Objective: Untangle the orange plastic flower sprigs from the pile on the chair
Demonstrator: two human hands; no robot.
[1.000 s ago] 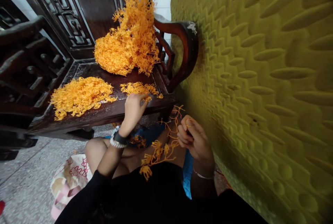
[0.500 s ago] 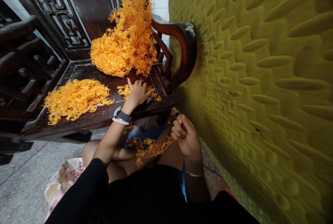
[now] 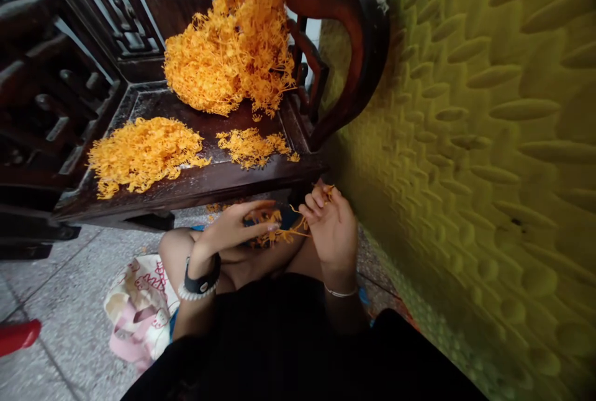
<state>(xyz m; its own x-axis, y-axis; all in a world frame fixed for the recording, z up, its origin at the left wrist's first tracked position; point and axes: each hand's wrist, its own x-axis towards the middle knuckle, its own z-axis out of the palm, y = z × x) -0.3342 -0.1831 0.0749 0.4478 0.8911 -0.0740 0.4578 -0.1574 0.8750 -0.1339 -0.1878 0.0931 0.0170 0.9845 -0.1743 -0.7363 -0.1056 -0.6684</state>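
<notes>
My right hand (image 3: pixel 333 230) is closed, its fingertips pinching part of a string of orange curly pieces (image 3: pixel 272 238) that look like small plastic flower stamens. The string sags to the left, over my lap. Beside it is my left hand (image 3: pixel 235 227), its thumb and fingers stretched out and apart around the string's left part; no firm hold shows. Ahead, a small heap of loose orange pieces (image 3: pixel 254 146) lies near the front edge of a dark wooden bench seat (image 3: pixel 218 179). A larger flat heap (image 3: pixel 146 156) lies left of it.
A tall mass of orange pieces (image 3: pixel 233 47) stands at the back of the seat, beside the curved armrest (image 3: pixel 372 59). A yellow-green embossed panel (image 3: pixel 465 140) rises close on my right. A cream and pink cloth bag (image 3: pixel 139 308) and a red object (image 3: pixel 18 336) are on the left.
My left hand has come back from the small heap on the seat to the string near my right hand. The view has shifted, with the seat now higher in the picture.
</notes>
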